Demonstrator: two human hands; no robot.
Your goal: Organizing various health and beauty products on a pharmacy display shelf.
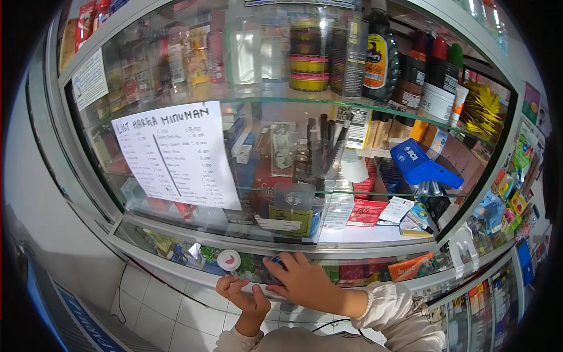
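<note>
My right hand (303, 281) reaches over the glass-topped ledge (343, 286) at the foot of a display case. Its fingers curve around a small container with a dark round lid (278, 262), most of it hidden under the hand. Just left of it, my left hand (244, 297) is at the ledge's front edge, palm turned up. Its fingers are loosely curled and apart from the thumb, with nothing seen in them. A jar with a white lid (228, 260) bearing a pink mark stands on the ledge beyond the left fingers.
The glass case (272, 103) holds bottles, tins and boxes. A handwritten paper sheet (176, 154) is fixed to its front. On the right inside lies a blue plastic holder (418, 163). A white plastic piece (462, 251) hangs at the ledge's right corner. Floor tiles (154, 303) show below.
</note>
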